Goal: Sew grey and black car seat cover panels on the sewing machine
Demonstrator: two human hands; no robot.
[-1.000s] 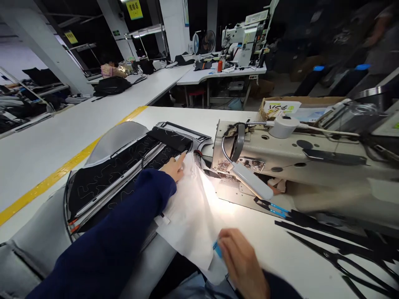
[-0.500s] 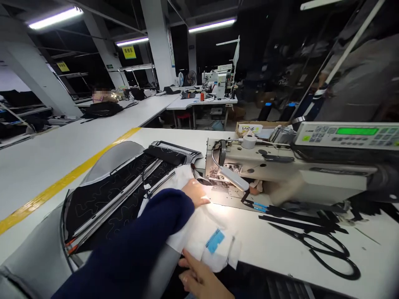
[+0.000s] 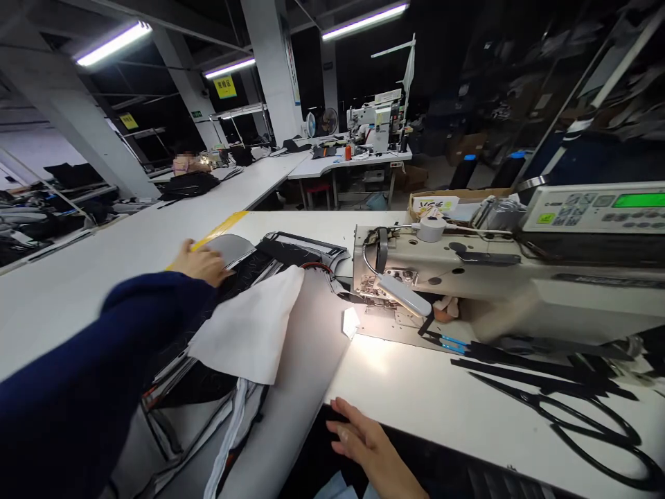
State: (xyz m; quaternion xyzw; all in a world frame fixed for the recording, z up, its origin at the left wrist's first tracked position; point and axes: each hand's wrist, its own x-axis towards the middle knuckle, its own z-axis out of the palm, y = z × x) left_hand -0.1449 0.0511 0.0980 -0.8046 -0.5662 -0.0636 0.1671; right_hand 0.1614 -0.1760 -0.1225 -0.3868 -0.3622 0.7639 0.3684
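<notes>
My left hand (image 3: 201,266) hovers palm down by the far left edge of the sewn piece, fingers loosely stretched and slightly blurred, with nothing visible in them. Below it lies a white fabric flap (image 3: 252,326), folded over black panels with stitched lines (image 3: 244,275). The grey fabric (image 3: 309,333) of the same piece runs from the sewing machine (image 3: 410,270) down over the table's front edge. A small white patch (image 3: 350,322) lies beside the needle area. My right hand (image 3: 366,443) is open at the front edge, fingers apart, holding nothing.
Large black scissors (image 3: 561,409) and black strips (image 3: 540,378) lie right of the machine. A control panel (image 3: 597,208) with a green display stands behind it. A cardboard box (image 3: 436,206) sits at the back. Yellow tape (image 3: 223,227) crosses the table.
My left hand has left the white fabric by the needle and swung left. The white fabric now lies turned over to the left, its blue patch out of sight. My right hand has shifted slightly right.
</notes>
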